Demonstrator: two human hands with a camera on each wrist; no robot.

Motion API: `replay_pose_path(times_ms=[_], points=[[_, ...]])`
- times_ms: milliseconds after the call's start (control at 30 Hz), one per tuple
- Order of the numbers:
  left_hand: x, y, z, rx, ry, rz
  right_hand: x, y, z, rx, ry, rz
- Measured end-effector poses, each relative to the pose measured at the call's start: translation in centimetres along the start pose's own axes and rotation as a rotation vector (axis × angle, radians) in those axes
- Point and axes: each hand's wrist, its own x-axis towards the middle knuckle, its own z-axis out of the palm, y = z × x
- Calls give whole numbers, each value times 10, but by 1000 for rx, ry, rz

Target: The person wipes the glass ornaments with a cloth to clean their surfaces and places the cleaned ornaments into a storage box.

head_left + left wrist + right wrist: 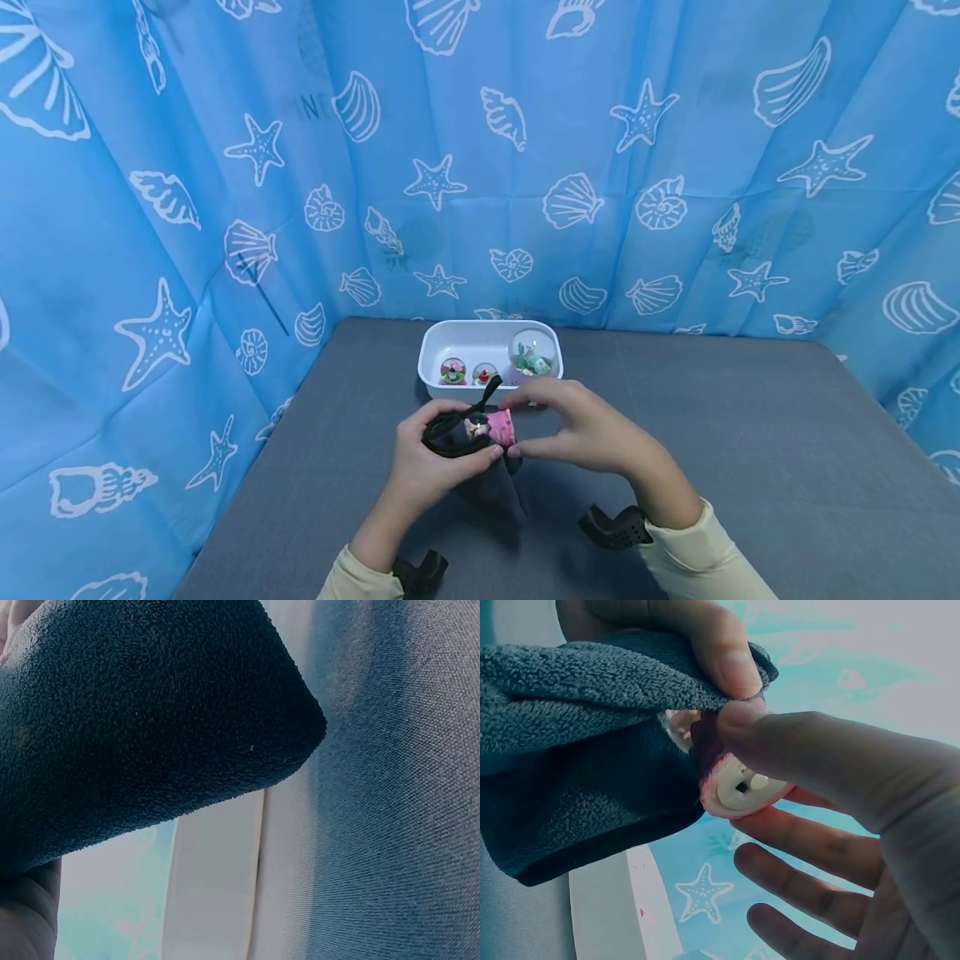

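A small snow globe [502,427] with a pink base is between my hands, its clear ball turned left into a dark, fuzzy cloth [491,492]. My left hand [429,454] grips the cloth around the ball, with its thumb on the fabric near the base. My right hand [577,429] holds the base between thumb and fingers. The base's pale underside [739,791] faces the right wrist camera, showing a small dark square hole. In the left wrist view the cloth [150,727] hangs close and hides the globe.
Just beyond my hands stands a white tray [430,354] on the grey tabletop [750,450]. Along its near side sit a small pinkish snow globe [453,372], another with a red figure [484,374], and a larger one with green decor [532,360]. A blue curtain [465,233] with shell prints hangs behind.
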Motion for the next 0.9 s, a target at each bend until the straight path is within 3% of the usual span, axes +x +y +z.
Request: replay_pose_path(times_ms=[333,900], points=[[1,1,0,-22,34,2,-1,1,0,40,-70,118],[0,3,2,-5,50,5,3,2,0,53,-171,193]])
